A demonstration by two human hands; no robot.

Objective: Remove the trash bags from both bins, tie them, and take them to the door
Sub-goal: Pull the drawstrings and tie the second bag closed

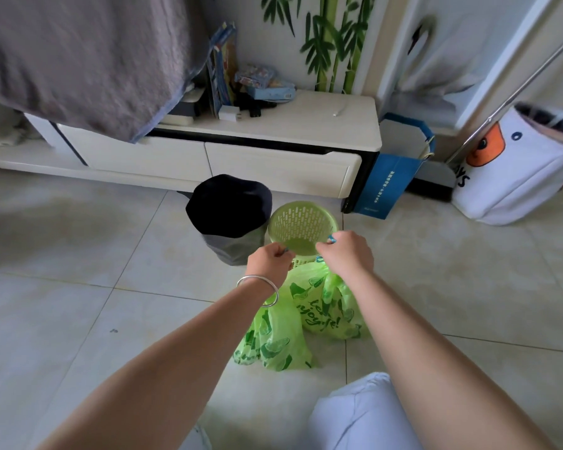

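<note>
Fingers (281, 251) of the left hand (268, 263) are curled closed around something thin and blue, probably a drawstring end of the green trash bag (301, 315). The fingers of the right hand (343, 253) are closed in the same way on another blue piece. Both hands are held up and a little apart, just above the neck of the bag, so I judge that the person is pulling the two ends to close or knot it.

The bag is already out of its bin. It rests on the tiled floor (78, 287) directly under the hands, and its gathered top reaches up between them. Behind it, very near, stands the green bin (301, 227), which looks empty now. This explains why the bag lies just in front of it.

To the left of the green bin, close beside it, is the dark bin (229, 219) with a black bag (229, 203) pulled over its rim, so this second bag is not yet removed. Both bins stand before a low white cabinet (273, 144).

The door is not clearly visible, so the carrying step is still to come.
</note>
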